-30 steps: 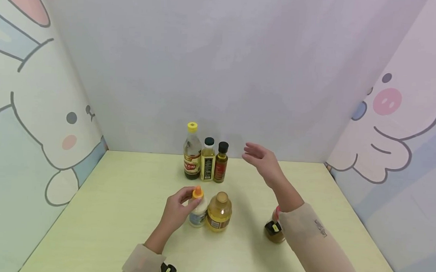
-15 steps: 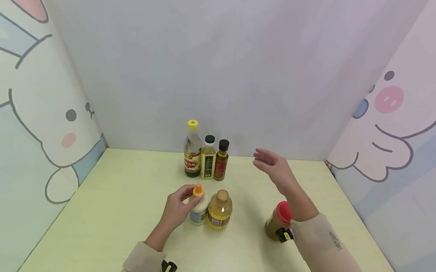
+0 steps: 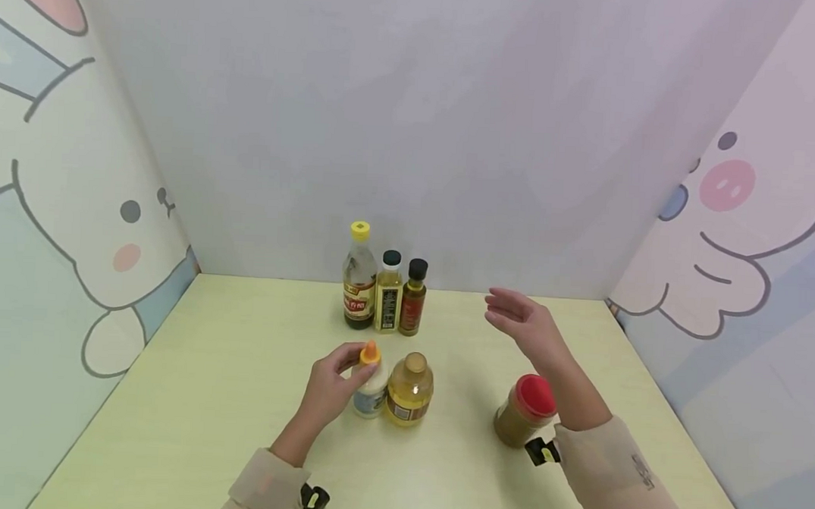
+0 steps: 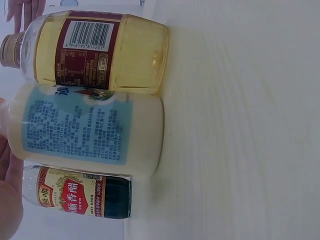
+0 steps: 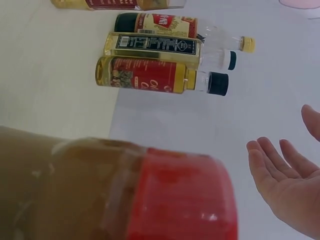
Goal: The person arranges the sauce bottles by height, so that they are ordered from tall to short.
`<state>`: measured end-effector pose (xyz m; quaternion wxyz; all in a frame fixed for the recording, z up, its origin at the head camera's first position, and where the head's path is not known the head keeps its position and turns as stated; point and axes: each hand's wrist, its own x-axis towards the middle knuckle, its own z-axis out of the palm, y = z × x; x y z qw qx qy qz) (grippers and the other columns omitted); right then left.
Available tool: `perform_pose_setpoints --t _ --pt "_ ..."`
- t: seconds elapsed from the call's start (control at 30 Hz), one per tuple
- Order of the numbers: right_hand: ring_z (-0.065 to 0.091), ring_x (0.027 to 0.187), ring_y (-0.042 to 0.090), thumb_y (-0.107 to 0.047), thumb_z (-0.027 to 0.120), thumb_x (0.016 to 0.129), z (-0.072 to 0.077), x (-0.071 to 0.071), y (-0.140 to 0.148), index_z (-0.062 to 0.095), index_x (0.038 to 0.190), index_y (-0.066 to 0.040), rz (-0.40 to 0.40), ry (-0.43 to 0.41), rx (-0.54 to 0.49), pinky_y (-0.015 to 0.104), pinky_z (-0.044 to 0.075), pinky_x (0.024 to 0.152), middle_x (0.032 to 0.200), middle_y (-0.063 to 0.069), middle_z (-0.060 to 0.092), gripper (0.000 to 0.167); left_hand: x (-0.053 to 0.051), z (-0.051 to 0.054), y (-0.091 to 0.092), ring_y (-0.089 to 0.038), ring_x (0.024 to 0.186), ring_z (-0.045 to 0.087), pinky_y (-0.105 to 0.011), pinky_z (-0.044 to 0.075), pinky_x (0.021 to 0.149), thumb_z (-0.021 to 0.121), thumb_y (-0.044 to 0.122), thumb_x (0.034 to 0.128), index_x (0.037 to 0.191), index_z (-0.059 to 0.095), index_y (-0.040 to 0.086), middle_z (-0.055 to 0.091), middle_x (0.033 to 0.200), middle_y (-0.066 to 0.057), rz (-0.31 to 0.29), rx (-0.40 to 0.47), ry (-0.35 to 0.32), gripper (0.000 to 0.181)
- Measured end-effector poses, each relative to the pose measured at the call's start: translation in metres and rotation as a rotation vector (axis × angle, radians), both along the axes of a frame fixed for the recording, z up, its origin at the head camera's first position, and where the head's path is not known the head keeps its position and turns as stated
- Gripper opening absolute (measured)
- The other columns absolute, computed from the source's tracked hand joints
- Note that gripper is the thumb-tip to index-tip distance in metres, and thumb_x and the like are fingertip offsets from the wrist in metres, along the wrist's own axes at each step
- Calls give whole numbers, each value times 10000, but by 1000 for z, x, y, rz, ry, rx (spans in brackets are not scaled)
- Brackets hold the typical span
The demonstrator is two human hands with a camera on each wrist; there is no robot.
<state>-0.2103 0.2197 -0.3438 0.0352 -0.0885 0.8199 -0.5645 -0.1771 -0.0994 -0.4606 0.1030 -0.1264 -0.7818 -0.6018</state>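
My left hand (image 3: pixel 329 384) holds the top of a cream-coloured squeeze bottle (image 3: pixel 370 401), thumb and fingers at its orange nozzle cap (image 3: pixel 370 353). The bottle stands upright on the table. Close beside it on the right is a round oil bottle (image 3: pixel 410 391) with a gold cap; the left wrist view shows its barcode label (image 4: pixel 87 47). My right hand (image 3: pixel 530 328) hovers in the air with extended fingers, holding nothing. Under that forearm, a brown jar (image 3: pixel 512 422) with a red lid stands on the table. The jar (image 5: pixel 90 190) looms large in the right wrist view.
At the back stand a yellow-capped vinegar bottle (image 3: pixel 359 298), a slim oil bottle (image 3: pixel 388 299) and a small red-labelled bottle (image 3: pixel 412 304), side by side before the back wall (image 3: pixel 413 133). Printed side walls flank the pale yellow table (image 3: pixel 190 382).
My right hand has drifted right and slightly down, away from the back bottles, uncovering more of the red-lidded jar. The left hand keeps its hold on the squeeze bottle, nearly still.
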Motion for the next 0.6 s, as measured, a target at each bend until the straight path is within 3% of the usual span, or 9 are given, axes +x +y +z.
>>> perform_pose_setpoints --t 0.33,0.6 --pt "528 1237 289 -282 666 947 -3 17 10 449 1440 -40 -21 17 58 403 412 1015 1381 160 524 590 -3 2 0 -267 1045 640 -434 507 906 749 166 879 1162 662 38 678 1121 -70 2 -1 17 323" --pt "489 1258 362 -211 670 946 -13 41 27 454 1421 9 -52 38 163 331 427 991 1370 215 513 567 -2 3 -2 -261 1047 640 -440 500 916 757 199 876 1182 658 44 674 1136 -76 -11 -17 -4 357"
